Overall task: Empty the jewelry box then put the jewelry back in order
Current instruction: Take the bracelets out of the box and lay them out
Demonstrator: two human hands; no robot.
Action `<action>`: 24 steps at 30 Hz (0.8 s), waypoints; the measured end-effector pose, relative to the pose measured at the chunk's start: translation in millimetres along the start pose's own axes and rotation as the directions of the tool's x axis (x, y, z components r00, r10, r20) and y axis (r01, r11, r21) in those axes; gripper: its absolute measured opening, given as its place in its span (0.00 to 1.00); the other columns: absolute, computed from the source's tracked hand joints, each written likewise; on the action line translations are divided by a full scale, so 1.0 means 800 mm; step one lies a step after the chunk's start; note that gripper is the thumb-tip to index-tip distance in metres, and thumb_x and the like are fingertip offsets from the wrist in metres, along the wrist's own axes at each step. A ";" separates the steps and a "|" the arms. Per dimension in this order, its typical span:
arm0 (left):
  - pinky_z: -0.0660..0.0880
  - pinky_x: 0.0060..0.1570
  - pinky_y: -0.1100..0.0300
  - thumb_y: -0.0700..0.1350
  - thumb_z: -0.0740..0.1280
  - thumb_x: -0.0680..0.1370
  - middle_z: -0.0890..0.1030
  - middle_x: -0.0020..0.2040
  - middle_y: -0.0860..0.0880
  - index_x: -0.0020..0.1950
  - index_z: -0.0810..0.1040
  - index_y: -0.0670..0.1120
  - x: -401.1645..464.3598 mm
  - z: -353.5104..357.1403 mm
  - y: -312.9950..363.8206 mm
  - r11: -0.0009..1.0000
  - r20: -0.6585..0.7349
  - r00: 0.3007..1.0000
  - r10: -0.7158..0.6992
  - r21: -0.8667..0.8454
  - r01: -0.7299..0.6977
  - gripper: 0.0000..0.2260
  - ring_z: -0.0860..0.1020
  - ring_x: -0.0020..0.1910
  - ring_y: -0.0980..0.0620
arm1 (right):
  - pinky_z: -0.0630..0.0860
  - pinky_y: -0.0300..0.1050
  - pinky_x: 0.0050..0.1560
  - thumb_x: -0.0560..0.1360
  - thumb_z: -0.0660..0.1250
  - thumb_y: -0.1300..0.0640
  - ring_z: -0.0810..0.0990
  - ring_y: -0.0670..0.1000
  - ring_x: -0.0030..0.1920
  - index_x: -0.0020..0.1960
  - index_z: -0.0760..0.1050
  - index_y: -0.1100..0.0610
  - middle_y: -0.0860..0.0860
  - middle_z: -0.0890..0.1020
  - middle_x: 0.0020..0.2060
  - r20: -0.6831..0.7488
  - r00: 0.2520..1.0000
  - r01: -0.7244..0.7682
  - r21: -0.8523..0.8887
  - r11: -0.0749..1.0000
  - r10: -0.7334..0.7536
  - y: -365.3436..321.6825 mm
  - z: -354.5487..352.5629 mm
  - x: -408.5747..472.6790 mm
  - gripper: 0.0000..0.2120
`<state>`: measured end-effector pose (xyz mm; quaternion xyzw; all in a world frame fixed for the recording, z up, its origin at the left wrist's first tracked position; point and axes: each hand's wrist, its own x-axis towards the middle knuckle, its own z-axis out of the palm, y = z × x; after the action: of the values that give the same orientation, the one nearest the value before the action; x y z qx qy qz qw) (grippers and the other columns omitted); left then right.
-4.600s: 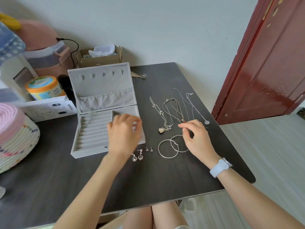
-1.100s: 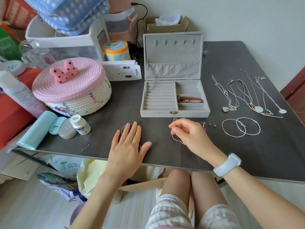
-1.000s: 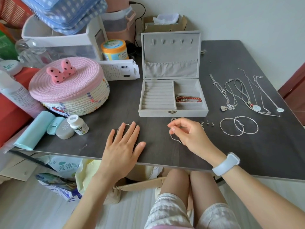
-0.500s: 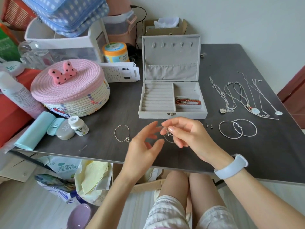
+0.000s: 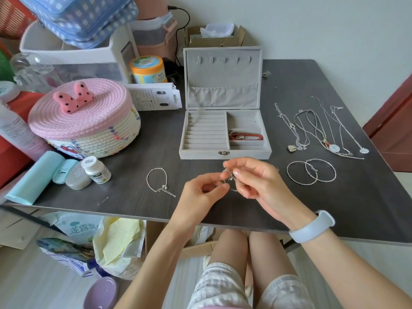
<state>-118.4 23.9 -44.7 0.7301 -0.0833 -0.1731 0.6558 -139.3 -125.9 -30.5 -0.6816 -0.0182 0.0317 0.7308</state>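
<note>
You have one open jewelry box [image 5: 225,139] just beyond your hands, with one red bead bracelet [image 5: 246,136] in its right compartment. One silver bracelet [image 5: 158,180] lies on the table [image 5: 356,208] left of your left hand [image 5: 200,195]. Two hoops [image 5: 311,171] lie right of your right hand [image 5: 256,181], several necklaces [image 5: 316,130] beyond them. Both hands have curled fingers pinching one thin silver chain [image 5: 229,175] between them, just above the table.
</note>
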 end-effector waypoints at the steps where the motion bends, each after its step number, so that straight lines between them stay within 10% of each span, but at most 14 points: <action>1: 0.67 0.37 0.74 0.42 0.67 0.75 0.77 0.36 0.52 0.45 0.81 0.48 0.000 0.001 0.001 1.000 0.009 1.000 0.003 0.001 -0.003 0.04 0.72 0.35 0.62 | 0.61 0.34 0.26 0.77 0.57 0.67 0.65 0.44 0.23 0.50 0.77 0.55 0.44 0.80 0.29 0.003 1.000 0.000 -0.003 1.000 0.000 0.001 0.000 0.000 0.12; 18: 0.67 0.41 0.61 0.39 0.65 0.71 0.82 0.37 0.49 0.37 0.76 0.46 -0.003 -0.032 0.001 0.941 -0.129 0.989 -0.068 -0.337 0.021 0.04 0.77 0.38 0.56 | 0.69 0.36 0.32 0.73 0.63 0.68 0.72 0.47 0.32 0.51 0.77 0.60 0.50 0.74 0.33 -0.005 0.996 -0.089 0.228 0.970 0.093 0.016 0.002 0.007 0.09; 24: 0.72 0.37 0.67 0.42 0.65 0.76 0.81 0.30 0.54 0.42 0.77 0.48 0.004 -0.056 -0.001 0.961 -0.409 0.911 0.053 0.269 0.065 0.04 0.76 0.31 0.62 | 0.73 0.35 0.29 0.75 0.61 0.67 0.79 0.47 0.35 0.44 0.77 0.54 0.51 0.77 0.36 -0.121 0.982 -0.156 -0.078 0.985 0.146 0.017 0.044 0.028 0.10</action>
<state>-99.6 64.2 -42.6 0.8349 0.0359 -0.0039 0.5492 -119.5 -87.9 -41.7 -0.7131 0.0741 0.0471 0.6956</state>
